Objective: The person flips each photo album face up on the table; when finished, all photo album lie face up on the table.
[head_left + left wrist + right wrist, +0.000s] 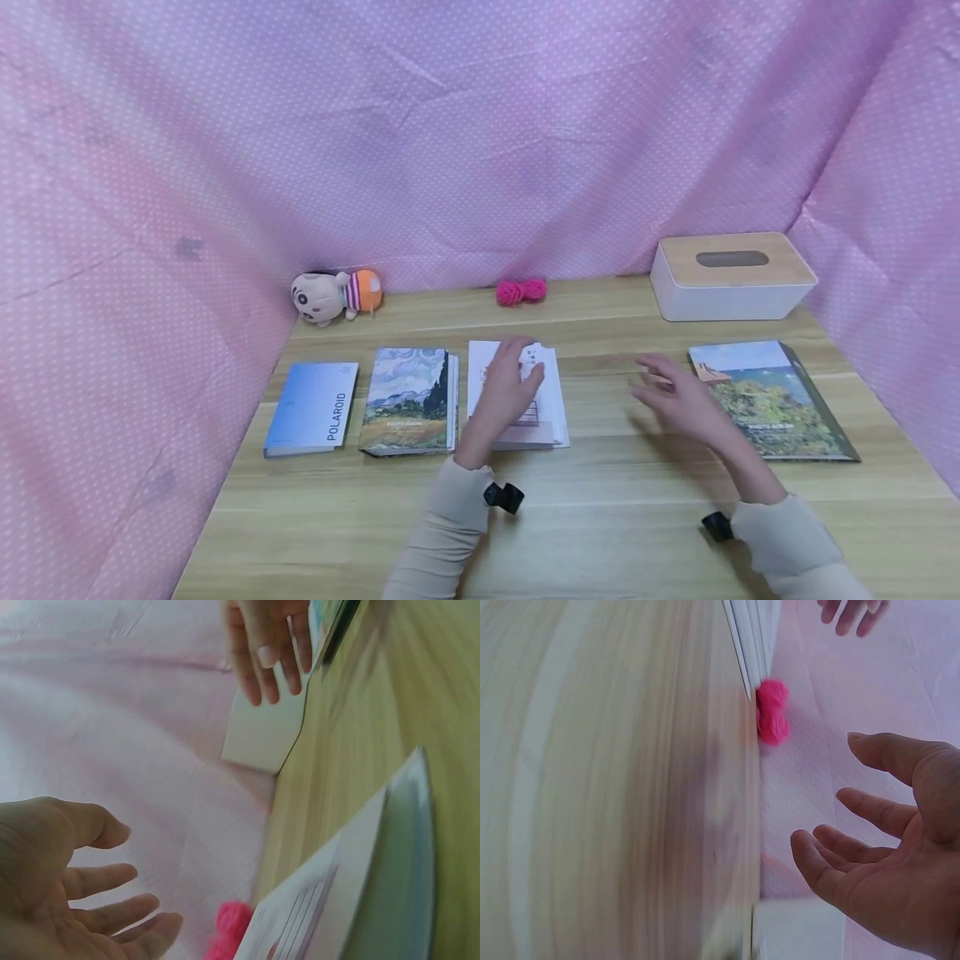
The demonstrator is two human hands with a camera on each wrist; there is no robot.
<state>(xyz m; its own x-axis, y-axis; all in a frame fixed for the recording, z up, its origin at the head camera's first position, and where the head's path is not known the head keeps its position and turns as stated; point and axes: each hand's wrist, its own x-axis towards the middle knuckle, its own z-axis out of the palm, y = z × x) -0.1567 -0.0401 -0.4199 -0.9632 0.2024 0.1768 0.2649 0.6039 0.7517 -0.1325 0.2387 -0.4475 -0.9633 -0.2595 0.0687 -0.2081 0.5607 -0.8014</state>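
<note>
My left hand (506, 392) hovers above a white booklet (555, 400) with dark print, its fingers relaxed and apart, holding nothing. In the left wrist view the same hand (82, 885) is in the air beside the booklet (300, 907). Over the table, just left of a landscape photo album (772, 400), my right hand (686, 404) has loosely bent, spread fingers and holds nothing; its forearm covers part of that album. The right wrist view has this hand (900, 840) raised with its palm bare.
On the wooden table (600, 517) at left lie a blue POLAROID album (311, 408) and another landscape album (408, 400). Along the back are a plush toy (337, 296), a pink yarn bundle (521, 292) and a white tissue box (731, 300) with a wooden lid. A pink dotted curtain (480, 150) hangs behind.
</note>
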